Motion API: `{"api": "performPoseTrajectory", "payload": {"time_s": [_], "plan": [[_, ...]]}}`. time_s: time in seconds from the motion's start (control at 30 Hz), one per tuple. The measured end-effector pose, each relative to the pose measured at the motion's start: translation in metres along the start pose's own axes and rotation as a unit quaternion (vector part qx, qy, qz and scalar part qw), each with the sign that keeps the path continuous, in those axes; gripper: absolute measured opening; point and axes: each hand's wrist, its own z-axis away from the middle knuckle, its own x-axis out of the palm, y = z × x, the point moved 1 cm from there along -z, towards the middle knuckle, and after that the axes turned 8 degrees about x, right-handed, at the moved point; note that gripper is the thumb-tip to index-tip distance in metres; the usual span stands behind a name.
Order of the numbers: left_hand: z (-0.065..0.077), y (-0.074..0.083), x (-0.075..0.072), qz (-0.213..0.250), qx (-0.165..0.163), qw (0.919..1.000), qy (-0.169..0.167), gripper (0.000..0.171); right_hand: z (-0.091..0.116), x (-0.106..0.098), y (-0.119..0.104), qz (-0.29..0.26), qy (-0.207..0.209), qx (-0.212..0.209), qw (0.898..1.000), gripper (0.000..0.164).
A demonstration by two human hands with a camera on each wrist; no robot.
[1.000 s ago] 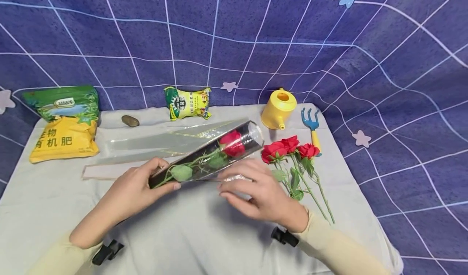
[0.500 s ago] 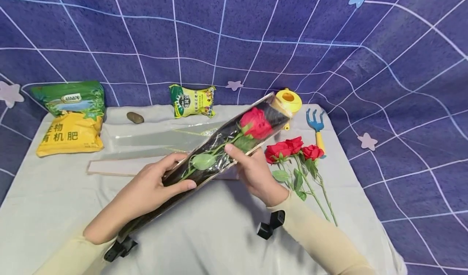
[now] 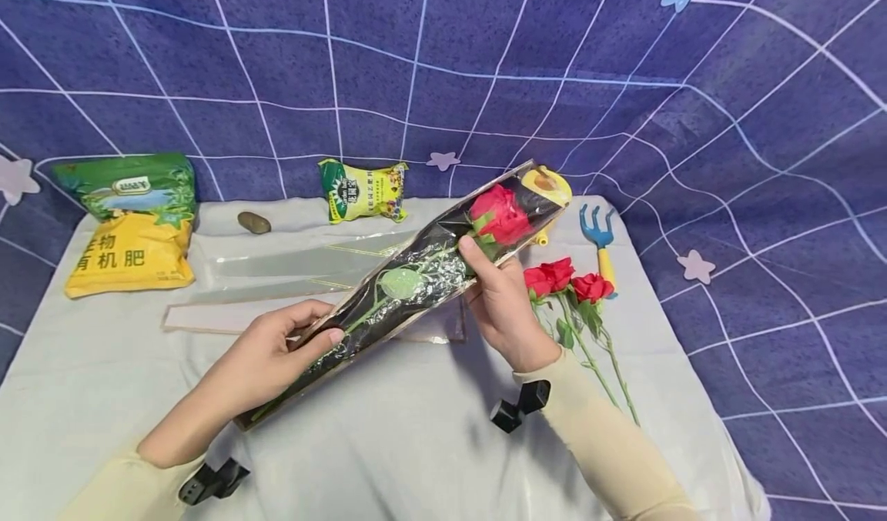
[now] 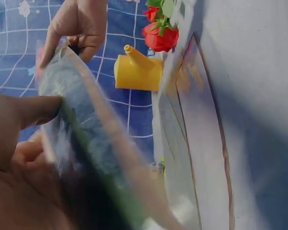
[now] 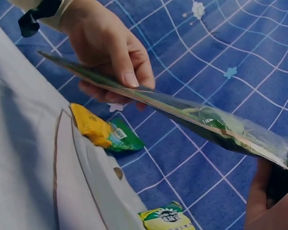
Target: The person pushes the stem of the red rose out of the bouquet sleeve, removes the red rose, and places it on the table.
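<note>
A single red rose [image 3: 500,215] lies inside a long flower sleeve [image 3: 433,294] with a clear front and black back, held tilted above the table. My left hand [image 3: 266,355] grips the sleeve's narrow lower end, thumb on the clear front. Close below the bloom, my right hand [image 3: 506,305] holds the sleeve's edge, thumb on the front and fingers behind. The left wrist view shows the sleeve [image 4: 81,129] blurred. In the right wrist view the sleeve [image 5: 206,120] appears nearly edge-on between both hands. Fingers behind the sleeve are partly hidden.
More flat sleeves [image 3: 298,265] lie behind the held one. Loose red roses [image 3: 592,286] lie at right, near a blue-tined hand fork [image 3: 597,232]. The yellow watering can [image 3: 554,176] is partly covered by the sleeve. Fertilizer bags [image 3: 132,252], a stone [image 3: 254,222] and a small packet [image 3: 363,192] line the back.
My right hand, apart from the bloom area a second ago, now grips the sleeve's upper part. The sleeve has shifted up and right, and the rose sits nearer its wide end.
</note>
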Motion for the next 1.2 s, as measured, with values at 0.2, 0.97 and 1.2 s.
{"api": "performPoseTrajectory", "payload": {"time_s": [0.2,0.97,1.2], "plan": [[-0.002,-0.002,0.004,0.041,-0.034,0.9976,-0.045,0.022,-0.002,-0.002,-0.001,0.009,0.023,0.002,1.000,0.045],[-0.007,0.002,0.006,-0.014,-0.017,0.9997,-0.003,0.018,-0.001,0.008,0.017,0.089,0.035,-0.030,0.995,0.034],[-0.013,0.006,0.011,-0.029,0.007,0.9993,0.021,0.017,0.006,0.017,0.024,0.117,0.005,-0.020,0.993,0.033]]}}
